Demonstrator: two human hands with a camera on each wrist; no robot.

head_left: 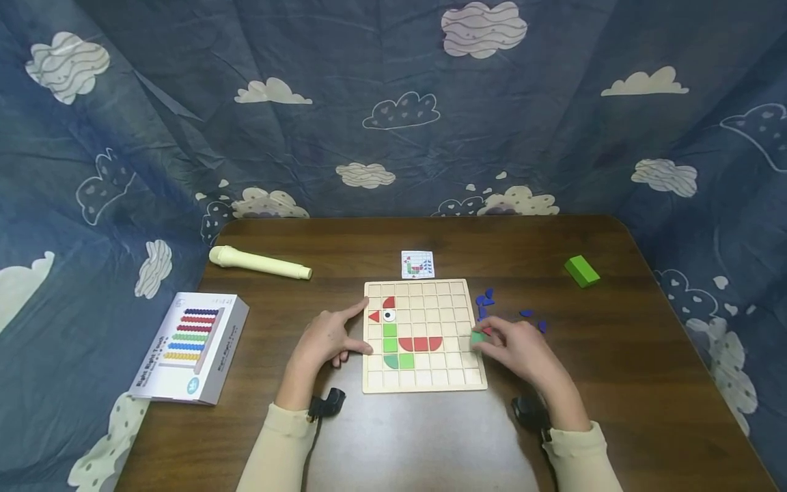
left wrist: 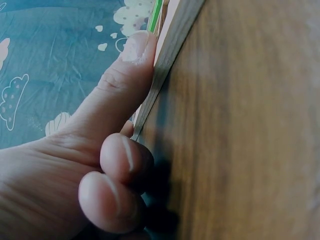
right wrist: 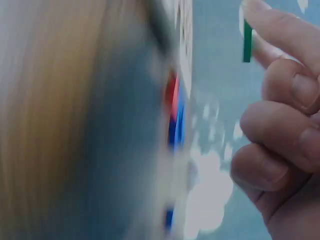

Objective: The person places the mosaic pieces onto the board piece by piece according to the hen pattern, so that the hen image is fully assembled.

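Observation:
A wooden grid board lies at the table's middle, with red, green and eye-marked tiles forming a bird-like shape at its left. My left hand rests at the board's left edge, thumb and index finger spread along it. In the left wrist view the thumb lies against the board's side, with two other fingers bent below. Over the right edge my right hand pinches a green tile between thumb and index finger. The right wrist view shows that tile edge-on, thin and flat, above curled fingers.
Blue pieces and a red piece lie right of the board. A pattern card sits behind it. A microphone-shaped object and an abacus box stand left; a green block is at the far right.

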